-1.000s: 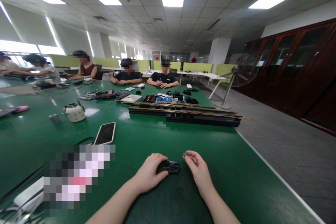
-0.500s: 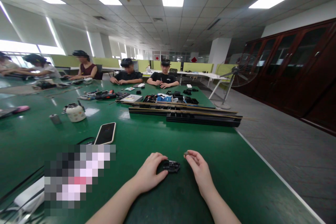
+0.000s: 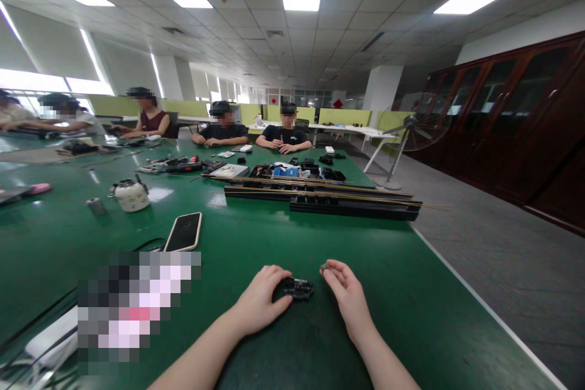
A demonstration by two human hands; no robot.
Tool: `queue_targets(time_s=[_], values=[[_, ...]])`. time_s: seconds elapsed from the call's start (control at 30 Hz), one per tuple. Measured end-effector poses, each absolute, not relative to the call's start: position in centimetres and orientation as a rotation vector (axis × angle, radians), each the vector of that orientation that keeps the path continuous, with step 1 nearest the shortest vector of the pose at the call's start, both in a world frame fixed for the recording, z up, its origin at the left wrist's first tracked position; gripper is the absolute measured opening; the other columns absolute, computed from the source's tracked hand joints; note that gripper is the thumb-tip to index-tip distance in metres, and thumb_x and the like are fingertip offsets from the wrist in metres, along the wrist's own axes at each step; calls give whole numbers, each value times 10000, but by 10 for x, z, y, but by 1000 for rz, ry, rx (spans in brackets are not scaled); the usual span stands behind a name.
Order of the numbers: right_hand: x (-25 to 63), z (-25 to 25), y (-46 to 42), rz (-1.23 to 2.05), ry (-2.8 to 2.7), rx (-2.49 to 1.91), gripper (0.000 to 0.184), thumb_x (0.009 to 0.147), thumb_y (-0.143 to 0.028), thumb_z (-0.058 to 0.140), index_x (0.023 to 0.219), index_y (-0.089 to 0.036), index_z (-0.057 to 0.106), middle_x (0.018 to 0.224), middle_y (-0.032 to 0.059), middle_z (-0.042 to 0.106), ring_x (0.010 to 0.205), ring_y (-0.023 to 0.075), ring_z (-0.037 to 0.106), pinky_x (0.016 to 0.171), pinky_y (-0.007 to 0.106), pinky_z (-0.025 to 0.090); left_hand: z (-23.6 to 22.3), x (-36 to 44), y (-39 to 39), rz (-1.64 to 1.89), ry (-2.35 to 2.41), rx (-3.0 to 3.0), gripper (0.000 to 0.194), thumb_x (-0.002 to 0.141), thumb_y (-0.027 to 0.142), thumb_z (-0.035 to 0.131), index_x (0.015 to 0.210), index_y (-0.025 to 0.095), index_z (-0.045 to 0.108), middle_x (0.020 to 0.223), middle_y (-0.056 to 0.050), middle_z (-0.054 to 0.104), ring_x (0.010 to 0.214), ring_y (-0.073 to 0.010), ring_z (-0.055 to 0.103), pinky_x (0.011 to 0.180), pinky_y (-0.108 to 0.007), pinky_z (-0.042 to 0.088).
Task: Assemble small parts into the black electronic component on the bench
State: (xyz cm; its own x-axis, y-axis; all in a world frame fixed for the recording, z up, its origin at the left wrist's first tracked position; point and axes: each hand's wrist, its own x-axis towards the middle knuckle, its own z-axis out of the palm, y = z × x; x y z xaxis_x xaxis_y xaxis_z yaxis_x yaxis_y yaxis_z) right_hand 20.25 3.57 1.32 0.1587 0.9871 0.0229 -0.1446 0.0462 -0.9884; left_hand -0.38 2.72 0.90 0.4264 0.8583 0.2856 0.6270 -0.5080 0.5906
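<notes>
A small black mechanical part [image 3: 300, 289] with metal bits along its top lies on the green table [image 3: 274, 237] in front of me. My left hand [image 3: 262, 301] grips its left end between thumb and fingers. Just to the right, apart from that part, my right hand [image 3: 343, 292] pinches a small greyish-brown piece [image 3: 324, 267] between thumb and fingertips. The piece is too small for me to tell its kind.
Long black rails [image 3: 354, 208] with thin brass-coloured rods lie across the table ahead. To the left are a phone [image 3: 183, 232], a patterned pot [image 3: 131, 195], a metal cylinder [image 3: 95, 206] and cables. Tools and small boxes stand farther back, where several people sit.
</notes>
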Motion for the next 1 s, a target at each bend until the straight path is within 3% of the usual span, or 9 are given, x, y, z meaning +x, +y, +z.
queue_targets(time_s=[0.5, 0.77, 1.0], values=[[201, 11, 35, 1100, -1112, -1151, 432, 563, -493, 735, 841, -172, 653, 849, 86, 718, 836, 239, 660, 836, 392, 495, 7, -5, 28, 778, 1265, 2283, 331, 783, 242, 583, 1111, 236, 539, 1052, -46, 564, 1002, -222, 485, 908, -366, 399], [201, 2, 32, 1026, -1410, -1176, 321, 689, -403, 656, 937, -199, 672, 926, 67, 705, 898, 234, 632, 891, 404, 455, 7, -5, 29, 759, 1283, 2264, 359, 759, 232, 622, 1108, 238, 539, 1058, -43, 563, 998, -220, 488, 906, -365, 398], [197, 13, 22, 826, -1717, -1178, 185, 700, -289, 638, 872, -275, 704, 947, 46, 680, 965, 244, 573, 913, 405, 418, 7, -5, 30, 768, 1275, 2271, 358, 758, 248, 625, 1105, 237, 538, 1045, -43, 571, 988, -219, 500, 888, -357, 410]])
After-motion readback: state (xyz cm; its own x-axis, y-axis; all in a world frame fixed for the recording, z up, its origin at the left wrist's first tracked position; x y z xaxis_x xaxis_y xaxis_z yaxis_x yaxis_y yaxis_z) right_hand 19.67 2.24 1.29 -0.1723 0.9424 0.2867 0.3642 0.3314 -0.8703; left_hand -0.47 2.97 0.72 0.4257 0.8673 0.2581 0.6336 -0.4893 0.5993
